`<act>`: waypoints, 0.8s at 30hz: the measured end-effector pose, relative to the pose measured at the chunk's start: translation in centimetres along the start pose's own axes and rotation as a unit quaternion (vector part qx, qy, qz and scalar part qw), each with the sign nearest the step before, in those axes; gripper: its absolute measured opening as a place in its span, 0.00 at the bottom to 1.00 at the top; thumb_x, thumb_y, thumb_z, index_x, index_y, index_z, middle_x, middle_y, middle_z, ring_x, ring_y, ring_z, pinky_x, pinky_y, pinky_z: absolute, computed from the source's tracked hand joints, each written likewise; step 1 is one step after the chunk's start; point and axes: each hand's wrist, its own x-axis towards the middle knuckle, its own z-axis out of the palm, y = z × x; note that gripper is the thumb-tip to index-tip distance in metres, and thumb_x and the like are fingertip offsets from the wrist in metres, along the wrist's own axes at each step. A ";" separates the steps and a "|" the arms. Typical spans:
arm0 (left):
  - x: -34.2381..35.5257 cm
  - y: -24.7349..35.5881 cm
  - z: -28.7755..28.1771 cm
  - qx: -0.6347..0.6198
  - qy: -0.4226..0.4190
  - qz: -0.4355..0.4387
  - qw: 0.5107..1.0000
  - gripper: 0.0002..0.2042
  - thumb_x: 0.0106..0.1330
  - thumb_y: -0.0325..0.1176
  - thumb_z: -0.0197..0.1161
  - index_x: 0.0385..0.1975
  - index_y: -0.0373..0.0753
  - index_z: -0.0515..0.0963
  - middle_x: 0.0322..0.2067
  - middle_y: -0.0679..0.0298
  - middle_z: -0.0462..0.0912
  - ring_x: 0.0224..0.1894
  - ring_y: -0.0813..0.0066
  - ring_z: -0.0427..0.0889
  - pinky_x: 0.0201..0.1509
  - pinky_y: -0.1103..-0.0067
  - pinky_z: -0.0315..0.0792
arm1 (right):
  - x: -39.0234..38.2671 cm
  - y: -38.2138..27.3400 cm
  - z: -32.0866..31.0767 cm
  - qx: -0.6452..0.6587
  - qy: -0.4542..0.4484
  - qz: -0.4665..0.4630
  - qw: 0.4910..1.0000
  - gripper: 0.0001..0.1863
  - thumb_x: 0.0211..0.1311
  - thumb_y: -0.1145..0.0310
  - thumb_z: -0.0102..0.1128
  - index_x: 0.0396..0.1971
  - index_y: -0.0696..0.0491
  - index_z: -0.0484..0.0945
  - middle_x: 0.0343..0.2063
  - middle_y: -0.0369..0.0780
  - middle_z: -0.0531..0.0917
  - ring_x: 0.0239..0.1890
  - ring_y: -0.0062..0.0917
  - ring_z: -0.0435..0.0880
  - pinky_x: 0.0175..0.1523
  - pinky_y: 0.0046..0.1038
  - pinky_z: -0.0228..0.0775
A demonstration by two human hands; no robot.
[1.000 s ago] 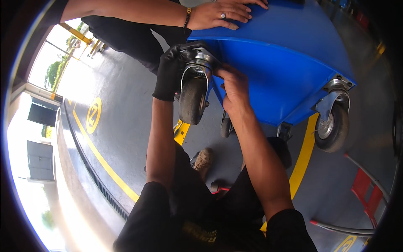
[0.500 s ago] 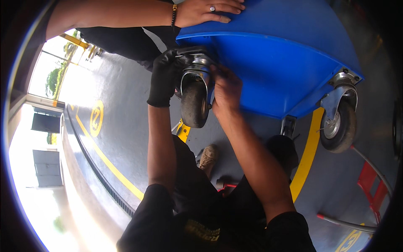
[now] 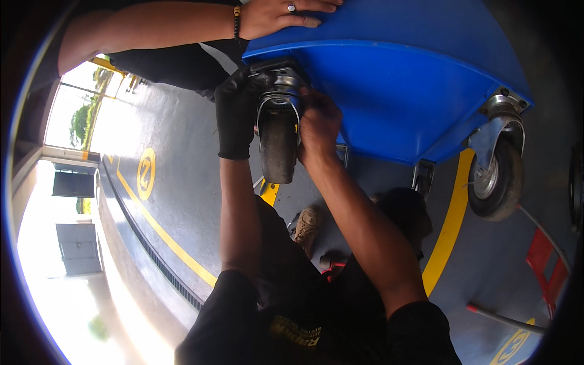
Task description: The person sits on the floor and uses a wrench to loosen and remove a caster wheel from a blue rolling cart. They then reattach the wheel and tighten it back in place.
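Clearly risky: gloved left hand and bare right hand both clamped around caster wheel; tipped blue cart slipping from helper's hand could pinch fingers.

floor's a dark grey painted concrete floor with yellow lines running across it, a yellow circle marking, and a wider yellow curved stripe on the right. a long drain grate follows the left line. a tan shoe sits on it, plus a thin metal rod lower right
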 end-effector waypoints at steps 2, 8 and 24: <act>-0.3 0.1 -0.1 0.045 0.023 0.024 0.998 0.12 0.66 0.24 0.60 0.47 0.30 0.82 0.37 0.63 0.87 0.35 0.81 0.82 0.41 0.82 0.76 | 0.2 0.3 0.1 0.007 -0.002 -0.002 1.000 0.11 0.66 0.69 0.64 0.40 0.61 0.82 0.34 0.40 0.83 0.35 0.22 0.80 0.44 0.29 0.73; -1.1 1.7 0.3 0.237 0.129 0.155 0.950 0.10 0.62 0.24 0.64 0.43 0.33 0.84 0.35 0.60 0.87 0.34 0.78 0.84 0.40 0.80 0.76 | -0.4 0.2 0.5 0.025 0.012 0.042 0.999 0.09 0.66 0.71 0.62 0.41 0.61 0.82 0.36 0.41 0.84 0.37 0.24 0.82 0.45 0.29 0.75; 0.0 2.7 -0.6 0.354 0.044 0.119 0.927 0.12 0.52 0.31 0.69 0.38 0.46 0.87 0.33 0.60 0.86 0.32 0.63 0.85 0.36 0.73 0.78 | -1.0 0.6 1.6 0.136 -0.009 0.040 0.990 0.10 0.69 0.74 0.59 0.43 0.64 0.80 0.35 0.41 0.84 0.33 0.25 0.83 0.40 0.28 0.77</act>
